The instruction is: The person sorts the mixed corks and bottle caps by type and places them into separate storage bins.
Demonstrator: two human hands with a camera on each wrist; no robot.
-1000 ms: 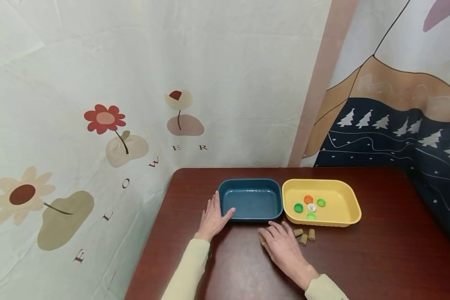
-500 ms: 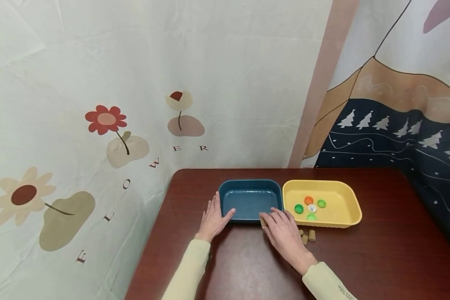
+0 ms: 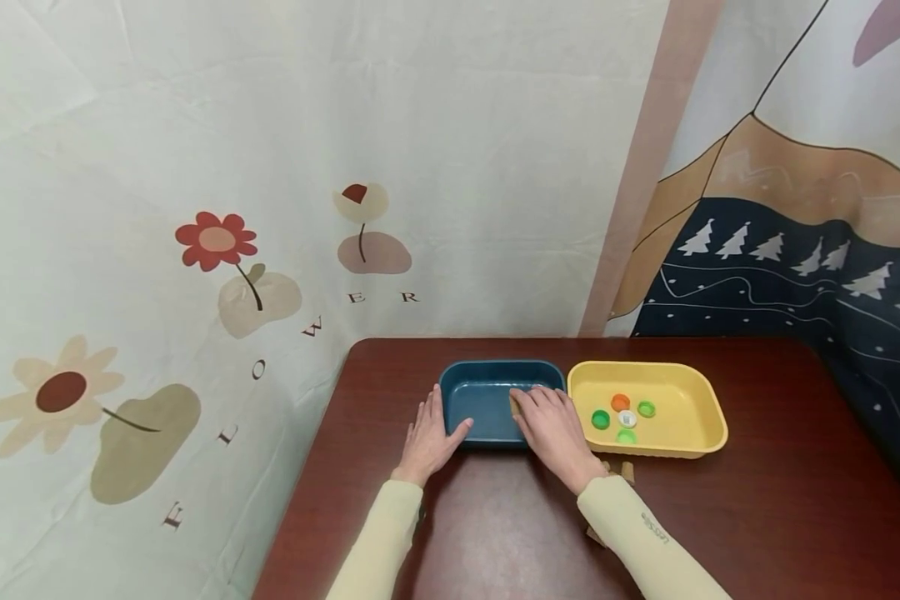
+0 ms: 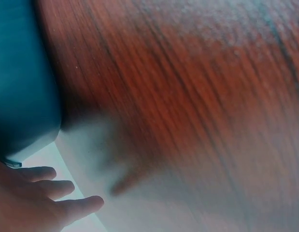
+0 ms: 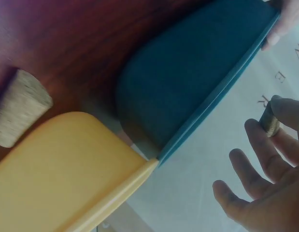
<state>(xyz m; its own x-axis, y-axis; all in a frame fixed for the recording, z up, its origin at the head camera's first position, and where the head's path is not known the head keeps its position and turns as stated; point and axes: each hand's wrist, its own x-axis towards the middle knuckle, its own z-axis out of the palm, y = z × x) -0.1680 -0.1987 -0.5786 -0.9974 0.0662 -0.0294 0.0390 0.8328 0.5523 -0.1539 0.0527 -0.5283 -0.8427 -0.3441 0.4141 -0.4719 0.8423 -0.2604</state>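
Note:
Between thumb and fingers, my right hand (image 3: 555, 429) pinches a cork (image 5: 270, 121) above the right part of the blue tray (image 3: 483, 408). In the right wrist view, the other fingers of that hand are spread. My left hand (image 3: 426, 437) rests against the tray's left side, fingers extended and thumb over the near rim. Its fingers (image 4: 81, 205) look straight in the left wrist view. Other corks (image 3: 627, 472) lie on the table in front of the yellow tray, partly hidden by the right wrist and sleeve.
The yellow tray (image 3: 690, 408) stands directly right of the blue one. It holds several bottle caps: an orange cap (image 3: 620, 402), green ones and a white cap (image 3: 627, 419). A dark red wooden table (image 3: 495, 533) carries everything, with printed curtains (image 3: 480, 167) behind and at the sides.
My right hand has carried the cork from the table in front of the trays, up and forward over the blue tray. The left hand has stayed at the tray's left side.

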